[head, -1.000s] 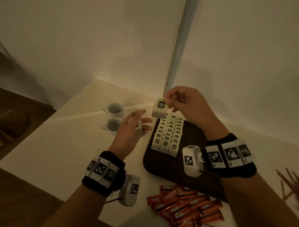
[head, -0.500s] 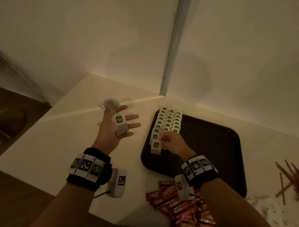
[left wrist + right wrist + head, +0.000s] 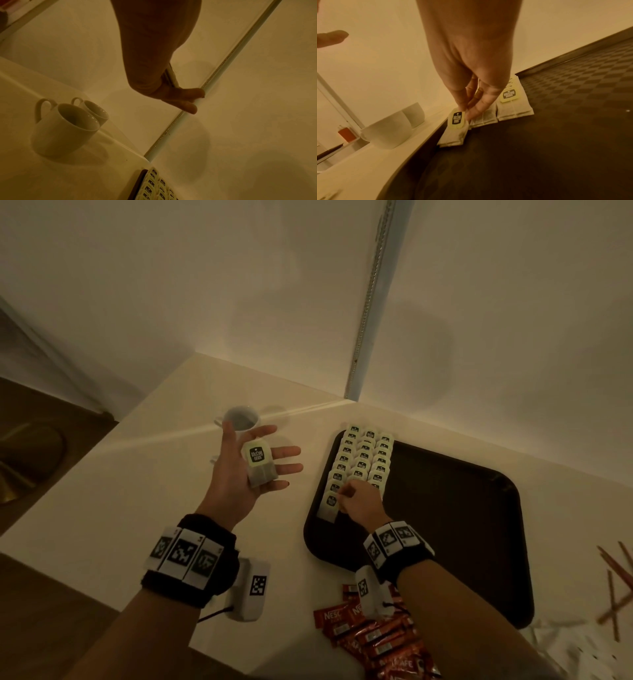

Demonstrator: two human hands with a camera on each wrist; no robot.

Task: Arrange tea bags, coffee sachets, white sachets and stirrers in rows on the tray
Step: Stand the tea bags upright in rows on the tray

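Right hand (image 3: pixel 359 501) is down at the near-left part of the dark tray (image 3: pixel 479 542), thumb and fingertips (image 3: pixel 475 113) pinching the yellow tag end of a tea bag (image 3: pixel 329 506) that sits at the near end of the leftmost row, its paper body lying on the tray floor close to the left rim. The rows of tea bags (image 3: pixel 366 457) run three wide, overlapping like shingles, from the far-left corner of the tray toward the person; the rest of the tray floor is bare checkered surface. Left hand (image 3: pixel 246 474) is raised over the counter left of the tray, palm up, fingers spread and straight, with a second tea bag (image 3: pixel 261 462) resting flat across the fingers, tag reading "McCoy teas" facing up; nothing curled around it. In the left wrist view only the thin edge of that bag shows against the palm. Two white cups (image 3: pixel 68 125) stand on the white counter (image 3: pixel 102 508) beyond and under the left hand, touching or nearly touching each other, handles pointing away from the tray. Red coffee sachets (image 3: pixel 370 638) lie in a loose pile on the counter just near of the tray, partly under the right forearm. Brown stirrers (image 3: pixel 616 587) lie scattered at the far right edge, off the tray. White sachets (image 3: pixel 565 652) are a blurred patch at bottom right, count unclear.
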